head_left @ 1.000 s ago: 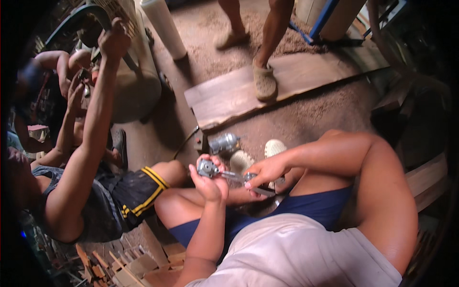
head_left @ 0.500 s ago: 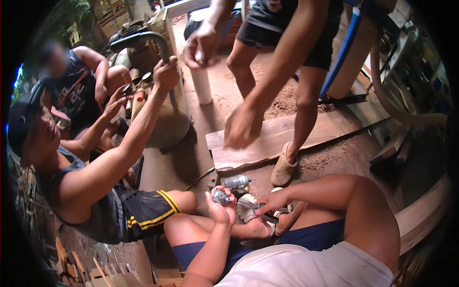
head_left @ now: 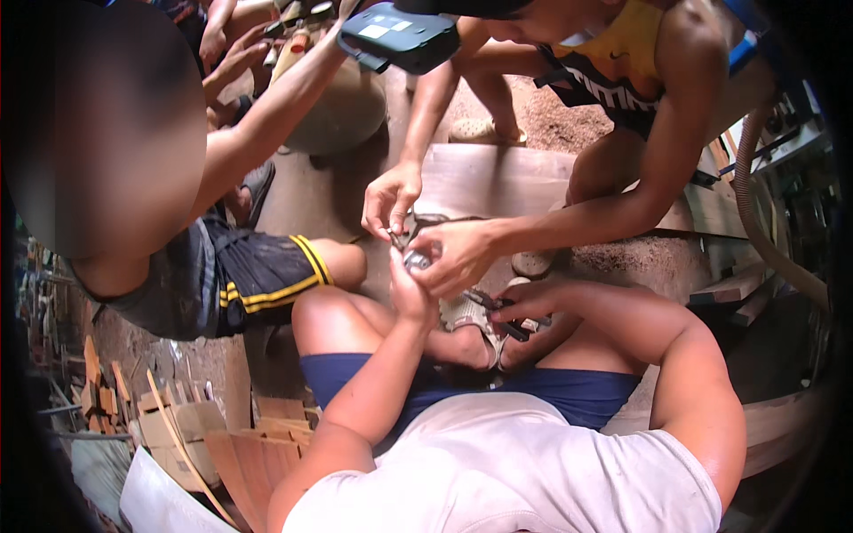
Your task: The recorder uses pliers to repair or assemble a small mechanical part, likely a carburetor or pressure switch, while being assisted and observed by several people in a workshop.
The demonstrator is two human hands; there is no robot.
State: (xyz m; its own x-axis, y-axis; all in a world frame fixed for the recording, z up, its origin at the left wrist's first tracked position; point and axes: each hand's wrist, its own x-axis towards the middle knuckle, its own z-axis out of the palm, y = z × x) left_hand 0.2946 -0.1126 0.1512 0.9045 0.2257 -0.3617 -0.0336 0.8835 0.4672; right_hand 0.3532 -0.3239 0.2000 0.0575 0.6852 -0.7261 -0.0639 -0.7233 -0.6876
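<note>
My left hand (head_left: 409, 293) holds a small silver metal part (head_left: 416, 260). A bending co-worker's two hands (head_left: 458, 253) are on that part, one wrapped over it, the other pinching a small piece (head_left: 396, 235) at its upper side; some of my fingers are hidden under them. My right hand (head_left: 508, 309), a little to the right, is closed on a dark metal tool (head_left: 520, 324) above my crossed legs. A pale perforated sandal (head_left: 464, 311) is on my foot behind the tool.
A co-worker in striped shorts (head_left: 267, 275) sits at my left, near a metal tank (head_left: 329, 129). The bending co-worker (head_left: 675, 107) stands ahead by a wide plank (head_left: 493, 173). A corrugated hose (head_left: 746, 213) runs at right; wood scraps (head_left: 240, 457) lie lower left.
The standing co-worker has bent down, and their hands have come onto the metal part in my left hand. My left hand has risen slightly; my right still grips the tool.
</note>
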